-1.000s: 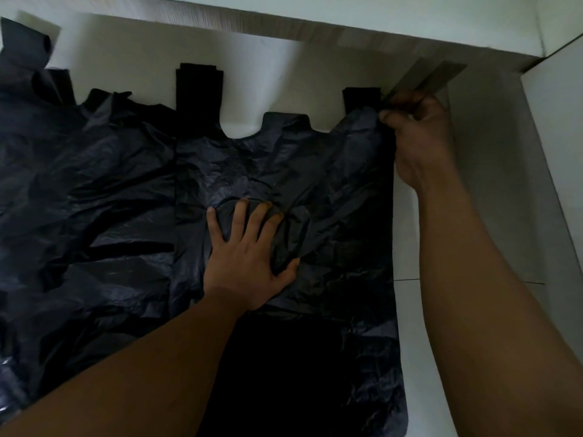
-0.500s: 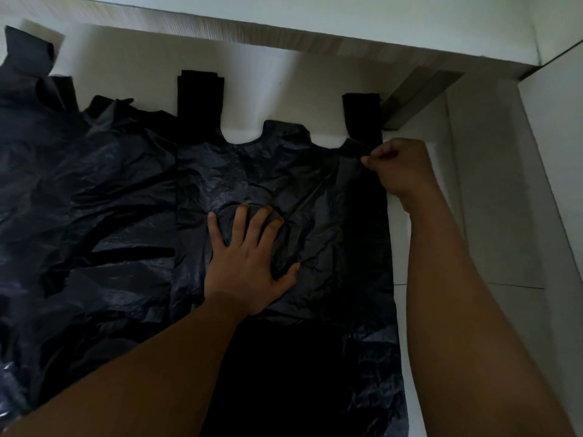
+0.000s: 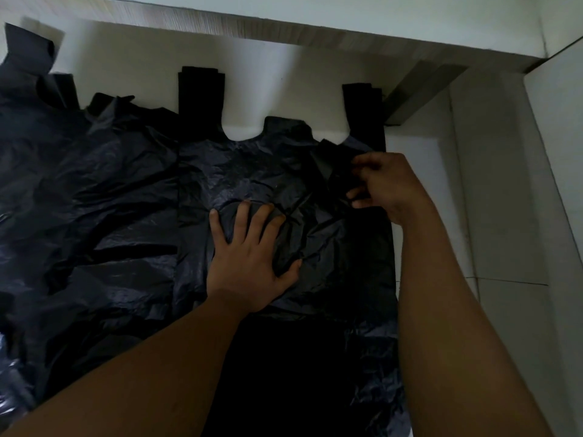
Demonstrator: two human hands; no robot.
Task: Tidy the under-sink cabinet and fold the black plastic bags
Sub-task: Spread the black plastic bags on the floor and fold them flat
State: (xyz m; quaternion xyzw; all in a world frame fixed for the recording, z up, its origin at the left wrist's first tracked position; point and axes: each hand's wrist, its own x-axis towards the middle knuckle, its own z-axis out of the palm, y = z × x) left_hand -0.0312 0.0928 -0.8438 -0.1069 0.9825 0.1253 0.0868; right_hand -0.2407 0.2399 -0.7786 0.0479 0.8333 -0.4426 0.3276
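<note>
White tiled floor (image 3: 418, 151), pale ledge (image 3: 347, 14) beyond. Spread flat on floor: black plastic bag (image 3: 331, 247), two handles pointing away. Left grip (image 3: 249, 266) open, fingers splayed, pressing down on bag's middle. Right grip (image 3: 388, 187) pinching a fold at bag's upper right edge, fold raised and turned inward. Crumpled heap of more black bags (image 3: 79, 200) alongside on left, touching.

Crinkled, faintly glossy plastic bag (image 3: 252, 171)

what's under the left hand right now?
The left hand lies flat, fingers spread, on a crumpled black plastic bag. The white floor shows beside the bag; what lies under the bag beneath the palm is covered.
</note>
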